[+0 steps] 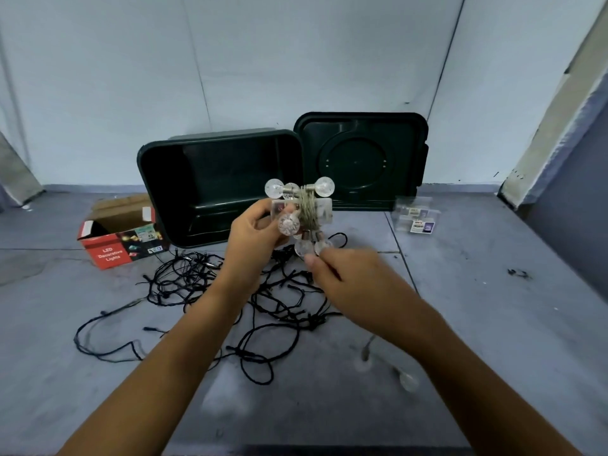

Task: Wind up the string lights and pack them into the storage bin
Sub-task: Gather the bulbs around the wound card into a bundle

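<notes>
While both forearms reached forward over the grey floor [477,324], the head view showed the left hand [255,235] raised in mid-air, fingers closed around a bundle of globe string lights [301,210]. Thin pale wire was wound many turns around a clear rectangular case at the bundle's core. Clear round bulbs stuck out from it: two above the left hand's fingers, one against its fingertips, more hanging beneath.

Right hand [348,274] sat just below and to the right of the bundle. Thumb and fingers were pinched together close to the lowest bulbs. Motion blur; could not tell whether they gripped a bulb or the wire.

Behind the left hand, on the floor: dark storage bin [158,179], tipped so its open mouth faced the camera, nothing visible inside. Its lid [408,139] leaned upright against the wall, just right of the bin, behind the bundle.

Beneath both hands and wrists: black string lights [263,297], loose and tangled, spread on the floor, one loop trailing out left of the left forearm.

Left of the left hand, touching the bin's near corner: open red cardboard box [112,248], printed "LED Decorative Lights".

Beyond the right hand, further right: small clear plastic packets [416,215], flat on the floor.

Below the right forearm: two blurred clear bulbs [408,380] dangling on a pale wire.
</notes>
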`<state>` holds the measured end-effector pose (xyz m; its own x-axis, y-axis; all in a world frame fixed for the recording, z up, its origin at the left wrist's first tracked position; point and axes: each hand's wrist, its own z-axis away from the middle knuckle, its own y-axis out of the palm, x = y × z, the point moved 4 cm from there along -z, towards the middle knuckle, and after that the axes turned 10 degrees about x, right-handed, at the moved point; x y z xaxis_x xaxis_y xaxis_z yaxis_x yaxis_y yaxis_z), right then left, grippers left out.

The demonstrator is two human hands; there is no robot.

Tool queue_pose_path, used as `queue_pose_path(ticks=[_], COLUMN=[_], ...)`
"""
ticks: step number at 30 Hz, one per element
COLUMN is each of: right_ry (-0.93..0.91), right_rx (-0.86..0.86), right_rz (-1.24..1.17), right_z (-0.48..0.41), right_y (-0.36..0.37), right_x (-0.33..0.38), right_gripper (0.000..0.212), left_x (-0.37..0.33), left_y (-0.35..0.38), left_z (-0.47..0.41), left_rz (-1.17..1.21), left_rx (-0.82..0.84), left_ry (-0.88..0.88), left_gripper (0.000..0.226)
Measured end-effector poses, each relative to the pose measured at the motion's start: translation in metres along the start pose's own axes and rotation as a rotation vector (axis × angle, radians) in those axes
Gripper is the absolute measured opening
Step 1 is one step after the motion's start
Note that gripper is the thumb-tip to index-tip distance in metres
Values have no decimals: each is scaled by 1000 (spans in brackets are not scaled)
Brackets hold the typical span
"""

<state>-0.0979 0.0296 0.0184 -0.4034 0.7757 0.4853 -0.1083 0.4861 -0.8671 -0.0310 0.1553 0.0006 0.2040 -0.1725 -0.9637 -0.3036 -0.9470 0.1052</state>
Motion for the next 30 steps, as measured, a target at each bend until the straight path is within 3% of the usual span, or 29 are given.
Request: queue_pose_path(ticks=[4, 8, 12, 17, 20, 23, 28, 30], right_ry=[-155, -166, -42, -17, 55, 125, 103, 40], right_rx=[-132, -191, -98, 157, 160, -72, -78, -80], right_rz=[240, 162, -306, -1043, -1514, -1192, -932, -692], right_z=[-16, -45, -69, -89, -79, -48, -7, 1], right_y=[-52, -83, -86, -46, -12, 25, 67, 62], right_x=[27, 20, -10, -47, -52, -62, -53, -38], right_gripper=[57, 63, 61, 68, 55, 45, 39, 34], left_x=[3, 0, -5, -7, -13, -23, -26, -21], left_y=[9, 20, 24, 23, 24, 18, -10, -15], left_z=[6, 11, 18, 21, 20, 14, -2, -5], left_rz=[-82, -106, -136, -30, 62, 129, 60, 19], left_rx=[111, 211, 316, 320, 316, 226, -26, -65], left_ry=[10, 20, 21, 38, 64, 95, 95, 99], left_gripper=[17, 20, 15, 15, 17, 13, 14, 13])
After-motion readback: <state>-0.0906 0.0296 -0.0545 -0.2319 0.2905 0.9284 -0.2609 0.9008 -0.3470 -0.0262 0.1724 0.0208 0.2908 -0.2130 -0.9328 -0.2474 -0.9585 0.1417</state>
